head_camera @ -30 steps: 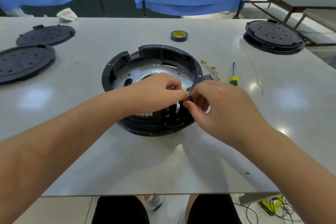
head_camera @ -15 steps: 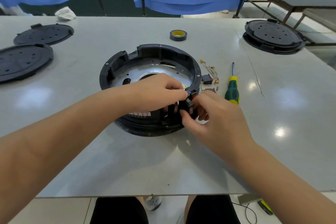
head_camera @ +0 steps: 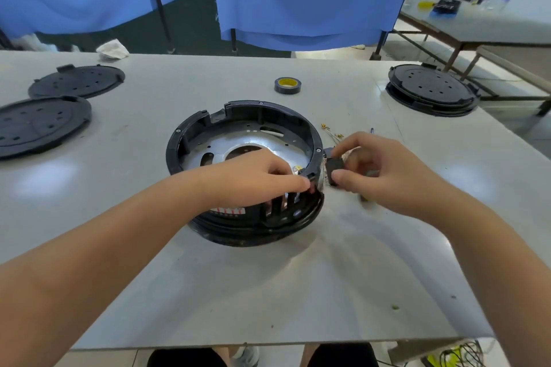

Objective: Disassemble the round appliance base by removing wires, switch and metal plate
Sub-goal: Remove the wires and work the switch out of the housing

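Right hand point(head_camera: 384, 170) pinches our small black switch point(head_camera: 334, 169) just outside the round base point(head_camera: 208, 128).
Our left hand point(head_camera: 253, 177) grips the base's near rim, fingers curled.

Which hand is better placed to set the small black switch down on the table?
Right. The right hand already pinches the switch outside the round base, above bare table. The left hand rests on the base rim.
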`<action>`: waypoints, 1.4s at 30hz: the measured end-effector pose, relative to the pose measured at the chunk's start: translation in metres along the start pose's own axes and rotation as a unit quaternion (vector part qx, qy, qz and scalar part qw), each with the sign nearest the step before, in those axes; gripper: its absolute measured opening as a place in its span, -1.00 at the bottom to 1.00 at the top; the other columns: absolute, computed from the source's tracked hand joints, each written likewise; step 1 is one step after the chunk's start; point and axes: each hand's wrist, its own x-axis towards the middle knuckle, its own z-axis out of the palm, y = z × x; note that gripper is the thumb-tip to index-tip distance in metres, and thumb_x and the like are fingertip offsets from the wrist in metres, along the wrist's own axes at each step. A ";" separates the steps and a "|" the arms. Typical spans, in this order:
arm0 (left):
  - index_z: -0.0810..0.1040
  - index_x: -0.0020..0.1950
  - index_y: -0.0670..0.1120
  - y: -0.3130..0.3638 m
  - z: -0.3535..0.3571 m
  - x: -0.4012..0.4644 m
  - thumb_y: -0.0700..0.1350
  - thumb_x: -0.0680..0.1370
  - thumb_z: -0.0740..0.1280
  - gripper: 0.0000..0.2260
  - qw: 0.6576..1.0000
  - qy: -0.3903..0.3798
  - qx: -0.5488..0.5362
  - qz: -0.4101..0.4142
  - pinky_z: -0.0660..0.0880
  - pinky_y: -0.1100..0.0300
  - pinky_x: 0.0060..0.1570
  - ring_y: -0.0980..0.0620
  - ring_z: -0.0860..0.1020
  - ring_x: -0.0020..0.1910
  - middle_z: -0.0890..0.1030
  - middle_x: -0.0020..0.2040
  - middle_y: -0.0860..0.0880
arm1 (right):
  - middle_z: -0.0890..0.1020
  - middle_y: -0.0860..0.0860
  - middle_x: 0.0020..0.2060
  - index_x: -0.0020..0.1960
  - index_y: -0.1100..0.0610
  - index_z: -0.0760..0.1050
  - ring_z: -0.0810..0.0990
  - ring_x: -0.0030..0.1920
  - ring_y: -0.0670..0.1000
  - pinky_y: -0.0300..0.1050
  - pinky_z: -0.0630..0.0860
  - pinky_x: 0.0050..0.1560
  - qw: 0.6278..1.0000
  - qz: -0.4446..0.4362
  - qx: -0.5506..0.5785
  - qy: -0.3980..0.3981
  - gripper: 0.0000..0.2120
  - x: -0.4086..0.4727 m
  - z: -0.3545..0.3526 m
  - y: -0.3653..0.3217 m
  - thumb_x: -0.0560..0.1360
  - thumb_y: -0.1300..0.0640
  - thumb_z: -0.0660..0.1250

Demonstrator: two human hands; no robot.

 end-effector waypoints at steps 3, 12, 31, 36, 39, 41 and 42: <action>0.59 -0.21 0.04 -0.001 0.001 -0.001 0.30 0.37 0.35 -0.67 1.000 -0.001 0.002 0.010 0.46 0.17 -0.24 0.12 0.51 -0.36 0.59 -0.31 0.02 | 0.67 -0.02 -0.36 -0.04 -0.03 0.53 0.66 -0.25 0.00 -0.07 0.57 -0.13 0.999 0.042 -0.010 0.032 -0.92 0.017 -0.017 0.010 0.48 0.09 0.38; 0.60 -0.14 0.06 -0.004 0.003 0.000 0.05 0.43 0.42 -0.90 0.999 0.021 -0.011 0.039 0.34 0.43 -0.44 0.26 0.43 -0.49 0.54 -0.43 0.19 | 0.65 -0.04 -0.14 0.11 -0.07 0.62 0.56 -0.08 0.02 -0.15 0.43 -0.11 0.971 0.119 -0.188 0.091 -0.78 0.062 0.019 0.050 0.54 0.01 0.25; 0.55 -0.15 -0.10 0.005 -0.040 0.049 -0.03 0.60 0.25 -0.79 0.925 -0.281 -0.207 -0.148 0.46 0.34 -0.46 0.12 0.47 -0.50 0.49 -0.36 -0.02 | 0.46 0.00 0.07 0.11 0.15 0.48 0.46 0.13 -0.03 -0.29 0.36 0.17 0.961 -0.184 -0.090 0.185 -0.68 -0.005 0.067 0.017 0.40 0.09 0.43; 0.54 -0.06 -0.17 0.006 -0.046 0.059 -0.05 0.57 0.28 -0.81 0.915 -0.328 -0.191 -0.139 0.54 0.32 -0.40 0.12 0.57 -0.43 0.60 -0.29 -0.04 | 0.49 0.01 0.05 0.08 0.18 0.50 0.52 0.09 -0.01 -0.26 0.43 0.10 0.957 -0.189 -0.077 0.208 -0.68 -0.003 0.072 0.022 0.41 0.05 0.44; 0.57 0.00 -0.19 0.007 -0.049 0.061 -0.06 0.56 0.27 -0.79 0.912 -0.349 -0.176 -0.125 0.59 0.28 -0.28 0.06 0.64 -0.25 0.65 -0.16 -0.11 | 0.50 0.04 0.05 0.06 0.21 0.50 0.53 0.08 0.01 -0.21 0.47 0.07 0.955 -0.198 -0.077 0.208 -0.67 -0.002 0.072 0.024 0.42 0.02 0.41; 0.57 0.00 -0.21 0.008 -0.049 0.062 -0.08 0.59 0.24 -0.78 0.909 -0.356 -0.178 -0.123 0.60 0.24 -0.22 0.02 0.66 -0.18 0.65 -0.12 -0.14 | 0.51 0.06 0.05 0.06 0.22 0.50 0.53 0.09 0.02 -0.18 0.49 0.08 0.955 -0.201 -0.070 0.205 -0.67 -0.001 0.072 0.025 0.43 0.02 0.42; 0.56 -0.01 -0.22 0.008 -0.049 0.062 -0.10 0.60 0.23 -0.79 0.909 -0.355 -0.182 -0.124 0.60 0.24 -0.23 0.02 0.65 -0.21 0.64 -0.14 -0.14 | 0.51 0.06 0.05 0.06 0.22 0.50 0.53 0.09 0.02 -0.17 0.49 0.08 0.955 -0.203 -0.068 0.205 -0.67 -0.001 0.072 0.026 0.43 0.02 0.42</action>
